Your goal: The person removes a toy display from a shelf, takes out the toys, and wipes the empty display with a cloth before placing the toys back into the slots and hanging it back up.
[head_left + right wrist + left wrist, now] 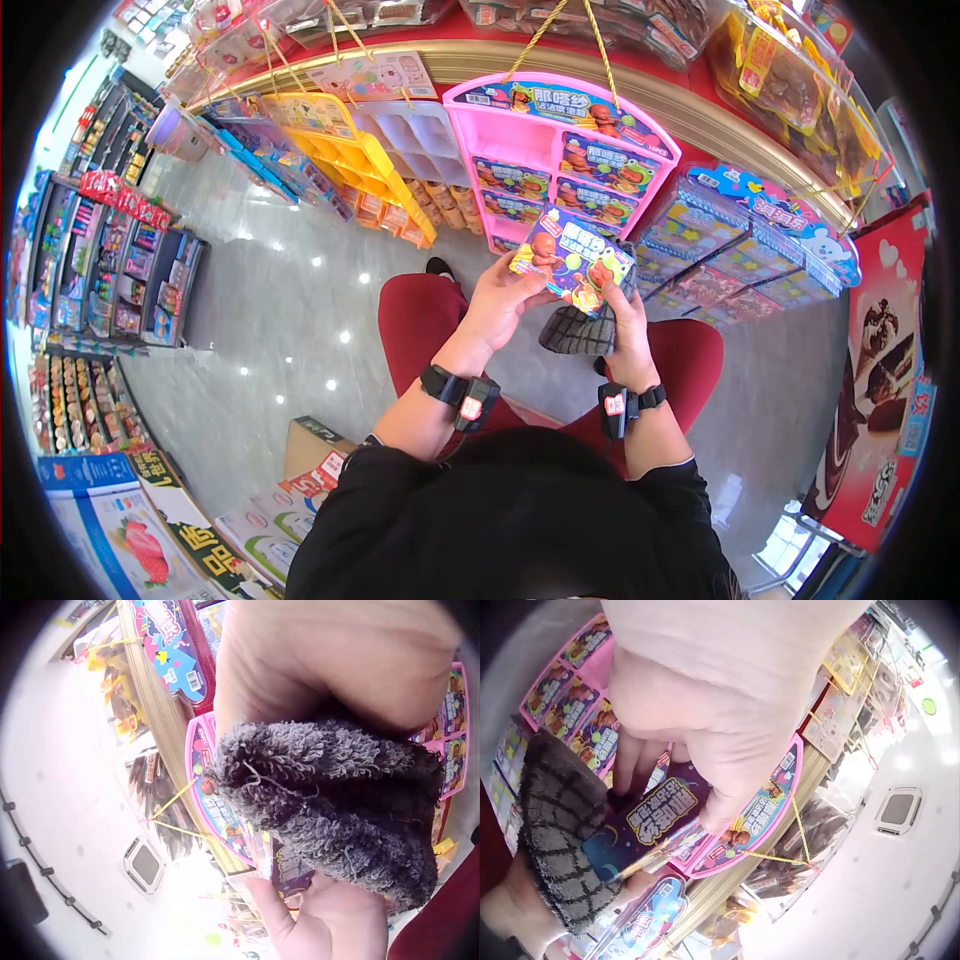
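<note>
Packet point(572, 258) pinched in left hand point(498, 300) fingers; right hand point(628, 325) fingers grip it w/ grey cloth point(578, 332).

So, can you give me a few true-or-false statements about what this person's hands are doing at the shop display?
1. The left hand holds a colourful packet. True.
2. The right hand is empty. False: it grips a grey cloth against the packet.
3. A pink tray hangs in front of the person. True.
4. The yellow tray hangs to the right of the pink tray. False: it hangs to its left.
</note>
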Available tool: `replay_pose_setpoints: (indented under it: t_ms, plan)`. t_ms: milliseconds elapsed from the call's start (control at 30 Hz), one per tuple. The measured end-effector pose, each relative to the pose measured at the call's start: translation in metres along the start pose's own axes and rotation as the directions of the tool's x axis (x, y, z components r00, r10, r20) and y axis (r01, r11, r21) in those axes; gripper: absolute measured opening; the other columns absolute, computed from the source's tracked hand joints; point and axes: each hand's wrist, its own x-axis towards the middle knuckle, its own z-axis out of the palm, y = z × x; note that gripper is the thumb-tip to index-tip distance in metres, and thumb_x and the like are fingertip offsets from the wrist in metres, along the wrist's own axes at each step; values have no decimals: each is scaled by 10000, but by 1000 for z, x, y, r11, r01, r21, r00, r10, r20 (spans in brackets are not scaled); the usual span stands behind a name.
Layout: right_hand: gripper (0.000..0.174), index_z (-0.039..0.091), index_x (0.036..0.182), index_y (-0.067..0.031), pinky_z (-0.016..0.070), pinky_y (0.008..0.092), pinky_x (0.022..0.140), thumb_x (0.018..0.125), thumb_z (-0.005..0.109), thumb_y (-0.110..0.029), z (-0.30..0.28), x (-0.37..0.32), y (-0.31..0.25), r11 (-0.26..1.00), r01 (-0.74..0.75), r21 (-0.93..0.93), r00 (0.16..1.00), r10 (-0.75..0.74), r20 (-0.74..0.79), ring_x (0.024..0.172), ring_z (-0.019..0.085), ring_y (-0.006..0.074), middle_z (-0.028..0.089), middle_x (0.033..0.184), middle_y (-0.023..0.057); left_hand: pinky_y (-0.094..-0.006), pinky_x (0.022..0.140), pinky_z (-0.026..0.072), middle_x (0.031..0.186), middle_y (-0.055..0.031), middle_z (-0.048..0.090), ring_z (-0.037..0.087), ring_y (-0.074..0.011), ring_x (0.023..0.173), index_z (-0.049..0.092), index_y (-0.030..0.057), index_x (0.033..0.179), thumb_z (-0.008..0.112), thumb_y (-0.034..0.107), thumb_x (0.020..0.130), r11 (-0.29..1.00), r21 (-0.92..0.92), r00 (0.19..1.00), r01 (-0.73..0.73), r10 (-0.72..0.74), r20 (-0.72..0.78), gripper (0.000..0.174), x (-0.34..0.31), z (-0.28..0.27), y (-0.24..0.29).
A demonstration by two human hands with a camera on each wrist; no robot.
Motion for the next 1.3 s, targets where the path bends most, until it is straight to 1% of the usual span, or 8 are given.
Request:
replay_pose_setpoints:
  t_ms: [233, 900, 1067, 1167, 1200, 1233, 1267, 1300]
  plan:
    - [523, 431, 1337, -16, 530, 373, 915, 902, 692, -145, 3, -2, 0, 997, 47, -57, 998, -48, -29, 1079, 628, 213, 593, 1248, 120, -457, 949, 533, 1261, -131, 600, 623, -275, 1118, 491, 7, 1312, 642, 96, 907, 999, -48, 999, 10, -11, -31, 441, -5, -9, -9]
    - [432, 482, 1317, -44, 524, 341, 892, 945, 642, -193, -3, 3, -9, 995, 99, -32, 993, -101, -64, 1055, 617, 174, 606, 1210, 76, -414, 1026, 473, 1262, -74, 592, 592, -220, 1160, 496, 73, 1291, 675, 191, 905, 986, -166, 999, 31, -34, -19, 442, -8, -12, -15]
    - [342, 522, 1271, -44, 490, 307, 879, 950, 612, -115, -11, 7, -16, 933, 297, -205, 941, -322, -101, 983, 601, 137, 627, 1150, 44, -409, 1005, 492, 1264, -84, 589, 603, -218, 1139, 501, 63, 1274, 669, 144, 901, 992, -127, 998, 16, -23, -56, 416, -9, -21, -15]
    - [404, 528, 1253, -36, 474, 323, 896, 880, 680, -76, 3, 1, -29, 831, 411, -375, 881, -468, -70, 1011, 591, 173, 614, 1136, 65, -379, 951, 525, 1172, -95, 637, 641, -206, 1064, 531, 32, 1241, 691, 105, 870, 1000, -8, 986, -9, 8, -168, 410, -11, -20, -15]
    - [472, 546, 1248, -51, 471, 354, 905, 812, 725, -72, 11, -3, -35, 587, 494, -641, 806, -585, 86, 1033, 580, 216, 598, 1139, 87, -370, 921, 532, 1108, -99, 659, 658, -220, 1021, 541, 27, 1235, 701, 99, 847, 899, 433, 978, -70, 147, -147, 426, -12, -18, -15]
    - [540, 564, 1243, -65, 468, 385, 915, 744, 769, -68, 21, -7, -40, 255, 527, -811, 725, -632, 272, 1055, 569, 259, 582, 1142, 110, -362, 891, 539, 1045, -103, 681, 675, -234, 978, 551, 22, 1229, 712, 92, 824, 612, 783, 964, -113, 259, -63, 441, -13, -11, -13]
    - [596, 587, 1231, -89, 463, 406, 917, 672, 794, -78, 35, -13, -44, 56, 580, -813, 673, -595, 440, 1057, 554, 294, 565, 1141, 125, -364, 839, 543, 967, -122, 692, 688, -281, 909, 553, 28, 1241, 727, 90, 774, 286, 953, 965, -101, 262, 24, 502, -16, -5, -7]
    - [653, 609, 1218, -112, 457, 427, 919, 600, 819, -88, 50, -18, -44, -141, 622, -770, 616, -520, 592, 1060, 538, 329, 547, 1140, 141, -364, 839, 543, 967, -122, 692, 688, -281, 909, 553, 28, 1241, 727, 90, 774, 288, 952, 966, -105, 257, 29, 502, -16, -4, -11]
